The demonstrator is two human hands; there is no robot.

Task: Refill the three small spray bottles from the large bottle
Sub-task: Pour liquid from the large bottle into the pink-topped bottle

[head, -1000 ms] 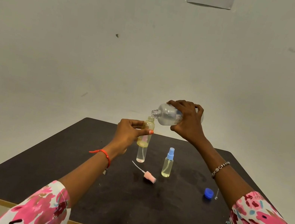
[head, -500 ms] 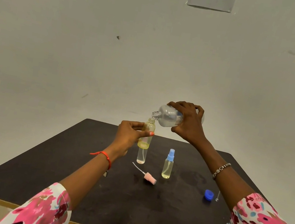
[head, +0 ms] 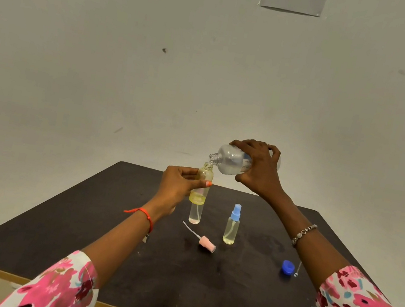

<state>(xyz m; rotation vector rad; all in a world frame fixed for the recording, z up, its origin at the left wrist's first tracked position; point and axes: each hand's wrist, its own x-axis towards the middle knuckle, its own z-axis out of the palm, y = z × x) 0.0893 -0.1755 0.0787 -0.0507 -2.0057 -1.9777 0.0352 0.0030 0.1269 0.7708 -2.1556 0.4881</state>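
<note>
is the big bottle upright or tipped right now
Tipped: the right hand holds the large bottle nearly on its side, its uncapped neck angled down over the mouth of the small bottle in the left hand.

Both hands up, both gripping!
The left hand is raised at centre, thumb and fingers pinching a small spray bottle upright, the thumb tip laid across its front. The left arm reaches out of a floral sleeve, a red string at the wrist. The right hand sits higher, just to the right, fingers curled over the large bottle, tipped on its side. There's a beaded bracelet on that wrist.
</note>
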